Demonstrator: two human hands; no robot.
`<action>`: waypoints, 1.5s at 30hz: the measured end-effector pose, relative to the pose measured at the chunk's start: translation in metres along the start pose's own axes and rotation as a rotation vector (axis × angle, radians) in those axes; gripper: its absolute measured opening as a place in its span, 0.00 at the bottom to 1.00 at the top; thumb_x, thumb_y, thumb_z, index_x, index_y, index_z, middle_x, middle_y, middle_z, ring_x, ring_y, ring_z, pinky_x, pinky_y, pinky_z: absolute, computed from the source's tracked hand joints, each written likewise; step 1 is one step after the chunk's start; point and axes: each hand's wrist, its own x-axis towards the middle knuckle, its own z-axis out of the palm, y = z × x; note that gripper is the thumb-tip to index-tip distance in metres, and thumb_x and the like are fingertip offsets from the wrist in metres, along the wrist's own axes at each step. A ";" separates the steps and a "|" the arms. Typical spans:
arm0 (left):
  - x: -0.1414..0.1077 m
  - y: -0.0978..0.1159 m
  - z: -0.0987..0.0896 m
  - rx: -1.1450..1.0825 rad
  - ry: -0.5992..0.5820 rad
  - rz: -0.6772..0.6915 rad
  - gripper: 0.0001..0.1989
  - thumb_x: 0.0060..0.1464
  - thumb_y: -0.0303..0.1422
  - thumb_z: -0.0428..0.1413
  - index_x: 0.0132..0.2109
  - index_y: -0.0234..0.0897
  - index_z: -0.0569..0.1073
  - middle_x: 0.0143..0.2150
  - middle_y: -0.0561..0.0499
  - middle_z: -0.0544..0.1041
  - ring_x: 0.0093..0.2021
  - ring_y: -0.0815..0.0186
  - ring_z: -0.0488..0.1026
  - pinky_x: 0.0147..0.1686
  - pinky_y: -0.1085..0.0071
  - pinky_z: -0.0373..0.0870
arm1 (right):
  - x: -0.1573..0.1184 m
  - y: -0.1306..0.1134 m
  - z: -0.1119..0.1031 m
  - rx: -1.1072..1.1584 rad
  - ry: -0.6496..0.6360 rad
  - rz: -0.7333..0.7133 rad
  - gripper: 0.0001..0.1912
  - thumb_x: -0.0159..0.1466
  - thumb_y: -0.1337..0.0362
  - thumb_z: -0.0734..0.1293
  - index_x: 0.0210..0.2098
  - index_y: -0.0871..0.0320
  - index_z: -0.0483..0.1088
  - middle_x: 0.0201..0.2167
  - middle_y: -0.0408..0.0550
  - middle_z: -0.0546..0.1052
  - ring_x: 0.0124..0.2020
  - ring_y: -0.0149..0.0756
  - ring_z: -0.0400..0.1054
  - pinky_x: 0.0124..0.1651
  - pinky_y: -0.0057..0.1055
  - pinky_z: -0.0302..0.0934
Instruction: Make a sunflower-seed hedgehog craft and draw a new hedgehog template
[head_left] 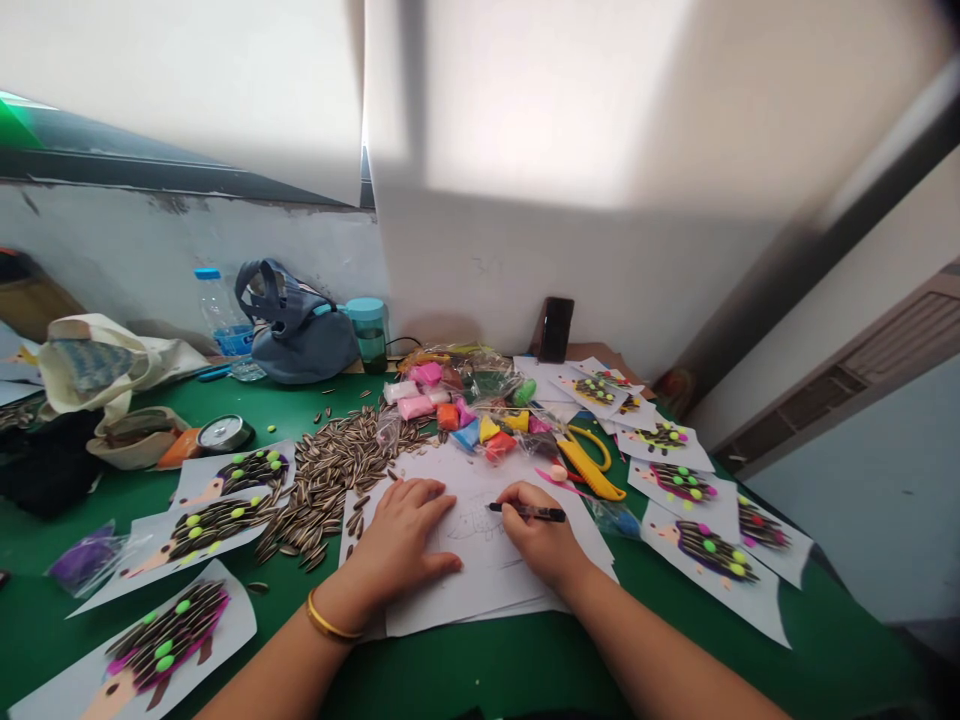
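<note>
White paper sheets (427,605) lie stacked in front of me, with a faint outline drawing (469,520) on the top one. My left hand (405,540) rests flat on the paper, left of the drawing, fingers spread and holding nothing. A black pen (536,512) is pinched in my right hand (544,535), its tip at the drawing's upper part. My right hand covers the drawing's right side. Sunflower seeds (330,475) are heaped beyond and left of my left hand. Packets of coloured clay (457,410) sit behind the paper.
Hedgehog pictures made with seeds lie at the left (232,630) and right (742,590). Yellow-handled scissors (592,470) are right of the clay. A phone (556,330), a lidded cup (369,335), a blue bag (304,340) and a bottle (225,320) stand along the wall.
</note>
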 end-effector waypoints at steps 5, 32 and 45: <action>0.000 0.001 -0.001 0.012 -0.008 -0.004 0.36 0.40 0.47 0.68 0.57 0.42 0.72 0.59 0.42 0.70 0.59 0.48 0.64 0.62 0.47 0.55 | 0.000 0.000 0.000 0.024 -0.001 0.015 0.07 0.60 0.66 0.61 0.31 0.56 0.71 0.30 0.45 0.75 0.35 0.38 0.68 0.38 0.31 0.61; 0.000 0.000 0.000 -0.007 0.003 0.009 0.35 0.41 0.46 0.68 0.57 0.42 0.72 0.58 0.43 0.70 0.59 0.48 0.64 0.62 0.48 0.55 | -0.009 -0.001 -0.002 0.029 0.004 0.005 0.07 0.60 0.67 0.61 0.32 0.55 0.72 0.32 0.45 0.76 0.37 0.38 0.69 0.40 0.32 0.62; -0.001 -0.003 0.003 -0.017 0.017 0.007 0.36 0.40 0.48 0.67 0.57 0.45 0.72 0.59 0.44 0.70 0.59 0.48 0.64 0.62 0.48 0.55 | -0.014 0.000 -0.005 0.038 0.014 0.011 0.07 0.60 0.66 0.61 0.32 0.56 0.72 0.31 0.45 0.75 0.36 0.38 0.70 0.40 0.32 0.62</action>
